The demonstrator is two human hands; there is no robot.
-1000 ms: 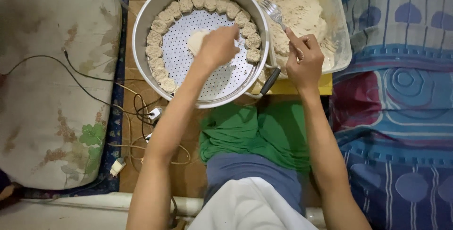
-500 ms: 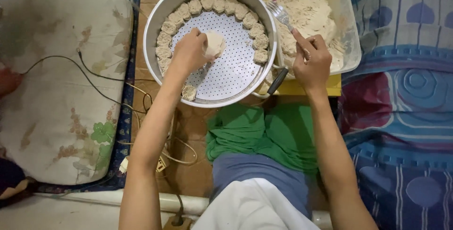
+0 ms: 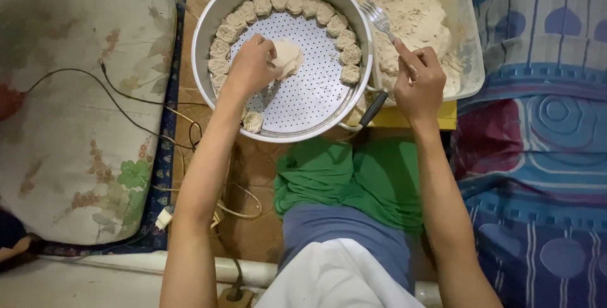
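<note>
Head camera, looking straight down at a person seated on the floor. A round metal steamer pot (image 3: 203,49) sits at the far centre, with a white perforated tray (image 3: 310,93) inside it. Small pale dumplings (image 3: 288,1) line the far rim of the tray in an arc, running down both sides, and one more dumpling (image 3: 253,121) sits alone at the near left edge.

The left hand (image 3: 250,68) reaches over the left part of the tray. Its fingers are pressed together around a pale, folded dumpling wrapper (image 3: 288,58), which is held just above the middle of the tray.

The right hand (image 3: 417,80) is to the right of the pot, over the near edge of a clear plastic tub (image 3: 471,61). Its fingers pinch the handle of a metal fork (image 3: 378,17), whose tines point to the far left, near the pot's rim. The tub holds a pale minced filling (image 3: 420,24).

A yellow board (image 3: 404,118) lies under the tub. Near the pot, the person's lap shows green cloth (image 3: 348,181) and blue-grey fabric (image 3: 341,229). A floral cushion (image 3: 76,112) lies at the left with thin cables (image 3: 126,102) trailing across it. A blue patterned bedcover (image 3: 544,156) fills the right side.
</note>
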